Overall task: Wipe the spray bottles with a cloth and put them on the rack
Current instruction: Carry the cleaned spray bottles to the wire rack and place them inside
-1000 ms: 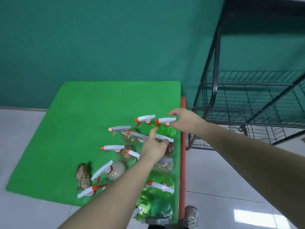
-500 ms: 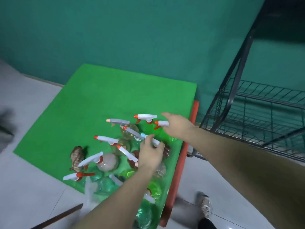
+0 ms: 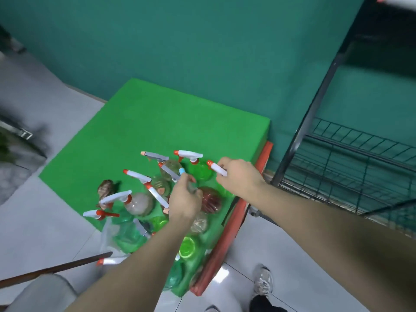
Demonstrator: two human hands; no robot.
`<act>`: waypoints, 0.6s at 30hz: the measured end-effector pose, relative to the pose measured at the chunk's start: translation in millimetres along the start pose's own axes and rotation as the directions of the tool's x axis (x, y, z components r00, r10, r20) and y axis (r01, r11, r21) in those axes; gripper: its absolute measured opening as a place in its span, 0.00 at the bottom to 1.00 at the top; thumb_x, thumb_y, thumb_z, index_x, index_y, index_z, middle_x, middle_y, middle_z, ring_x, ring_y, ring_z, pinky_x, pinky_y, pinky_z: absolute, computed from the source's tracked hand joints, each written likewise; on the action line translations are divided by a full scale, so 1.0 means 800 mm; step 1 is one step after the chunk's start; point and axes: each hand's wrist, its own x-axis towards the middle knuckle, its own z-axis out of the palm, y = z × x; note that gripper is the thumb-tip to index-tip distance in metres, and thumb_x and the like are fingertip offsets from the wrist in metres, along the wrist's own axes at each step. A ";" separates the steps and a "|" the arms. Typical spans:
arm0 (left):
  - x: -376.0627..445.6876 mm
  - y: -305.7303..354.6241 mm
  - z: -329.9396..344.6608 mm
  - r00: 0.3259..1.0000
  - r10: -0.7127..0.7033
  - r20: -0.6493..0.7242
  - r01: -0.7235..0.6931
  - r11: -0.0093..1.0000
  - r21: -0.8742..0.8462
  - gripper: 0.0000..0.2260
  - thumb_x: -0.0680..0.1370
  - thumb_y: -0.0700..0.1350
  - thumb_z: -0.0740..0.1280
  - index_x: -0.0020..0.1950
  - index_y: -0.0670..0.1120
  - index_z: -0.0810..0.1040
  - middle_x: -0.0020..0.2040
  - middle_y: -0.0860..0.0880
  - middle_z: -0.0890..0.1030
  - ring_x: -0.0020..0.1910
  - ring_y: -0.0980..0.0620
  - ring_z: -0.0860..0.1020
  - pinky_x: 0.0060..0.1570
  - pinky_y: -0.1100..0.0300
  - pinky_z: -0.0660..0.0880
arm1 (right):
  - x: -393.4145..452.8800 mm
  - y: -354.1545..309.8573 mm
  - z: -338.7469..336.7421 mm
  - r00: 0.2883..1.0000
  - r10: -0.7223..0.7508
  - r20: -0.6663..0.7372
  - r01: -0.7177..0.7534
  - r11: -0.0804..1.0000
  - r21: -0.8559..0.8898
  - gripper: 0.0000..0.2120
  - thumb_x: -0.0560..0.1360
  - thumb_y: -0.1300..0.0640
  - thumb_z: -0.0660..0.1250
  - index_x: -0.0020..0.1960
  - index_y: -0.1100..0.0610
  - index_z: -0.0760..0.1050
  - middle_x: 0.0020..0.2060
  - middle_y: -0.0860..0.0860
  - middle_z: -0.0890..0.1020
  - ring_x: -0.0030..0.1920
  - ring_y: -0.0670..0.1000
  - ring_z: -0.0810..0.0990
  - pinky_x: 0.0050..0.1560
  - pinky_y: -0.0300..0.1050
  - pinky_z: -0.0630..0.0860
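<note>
A: Picking up, by my reading: nothing wiped yet, nothing visibly placed on the rack (image 3: 351, 140). Right hand (image 3: 239, 177) has its fingers curled round the white trigger head of a green spray bottle (image 3: 201, 173) at the far right of the cluster. Left hand (image 3: 184, 201) pinches the head of a neighbouring bottle with a blue-tipped nozzle (image 3: 182, 171).

B: Where do the bottles sit?

A: Crowded upright on the near right part of the green mat (image 3: 146, 122), touching one another. Rack stands just right of the mat, wire shelves bare where visible.

B: Cloth?

A: Brownish crumpled cloth (image 3: 105, 188) at the cluster's left edge, on the mat, untouched.

B: Next move?

A: Judgement: lift one bottle straight up to avoid toppling its neighbours, then free a hand to fetch the cloth.
</note>
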 end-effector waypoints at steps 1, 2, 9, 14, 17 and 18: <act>-0.008 0.005 -0.006 0.999 0.040 0.019 -0.040 0.999 0.008 0.11 0.81 0.37 0.66 0.59 0.51 0.71 0.53 0.48 0.79 0.30 0.51 0.76 0.27 0.58 0.72 | -0.015 0.000 -0.007 1.000 0.005 0.000 -0.005 1.000 0.024 0.08 0.80 0.55 0.63 0.58 0.53 0.74 0.38 0.51 0.80 0.37 0.55 0.80 0.34 0.47 0.76; -0.017 0.009 -0.012 0.996 0.080 0.035 -0.081 0.996 0.023 0.12 0.81 0.37 0.66 0.60 0.52 0.72 0.53 0.47 0.79 0.31 0.51 0.76 0.29 0.57 0.72 | -0.031 0.000 -0.015 1.000 0.017 -0.006 -0.017 0.998 0.052 0.09 0.79 0.54 0.63 0.59 0.52 0.74 0.41 0.51 0.83 0.39 0.55 0.81 0.37 0.49 0.79; -0.090 0.052 -0.030 0.908 0.379 0.176 -0.389 0.921 0.027 0.12 0.81 0.37 0.66 0.61 0.51 0.78 0.36 0.49 0.79 0.27 0.54 0.69 0.27 0.58 0.64 | -0.157 0.012 -0.071 0.966 0.210 -0.147 -0.157 0.938 0.309 0.08 0.75 0.52 0.69 0.53 0.49 0.76 0.45 0.47 0.85 0.41 0.51 0.84 0.44 0.53 0.82; -0.131 0.106 -0.012 0.806 0.526 0.270 -0.545 0.838 -0.006 0.13 0.78 0.36 0.67 0.58 0.52 0.80 0.38 0.46 0.82 0.32 0.46 0.79 0.31 0.57 0.71 | -0.233 0.041 -0.114 0.903 0.373 -0.214 -0.234 0.843 0.485 0.09 0.74 0.58 0.68 0.53 0.50 0.78 0.39 0.48 0.86 0.34 0.51 0.85 0.41 0.54 0.85; -0.142 0.146 0.010 0.763 0.571 0.302 -0.587 0.808 -0.045 0.14 0.78 0.37 0.67 0.58 0.52 0.80 0.41 0.44 0.85 0.39 0.41 0.84 0.41 0.49 0.80 | -0.254 0.068 -0.144 0.866 0.439 -0.239 -0.250 0.795 0.553 0.12 0.75 0.60 0.67 0.57 0.51 0.79 0.36 0.49 0.86 0.33 0.49 0.84 0.42 0.50 0.85; -0.142 0.160 0.020 0.751 0.583 0.309 -0.596 0.800 -0.060 0.14 0.77 0.37 0.67 0.58 0.52 0.80 0.41 0.44 0.85 0.39 0.41 0.84 0.43 0.47 0.80 | -0.256 0.081 -0.154 0.852 0.460 -0.250 -0.252 0.779 0.574 0.12 0.76 0.60 0.67 0.58 0.52 0.79 0.36 0.49 0.86 0.34 0.50 0.85 0.42 0.50 0.85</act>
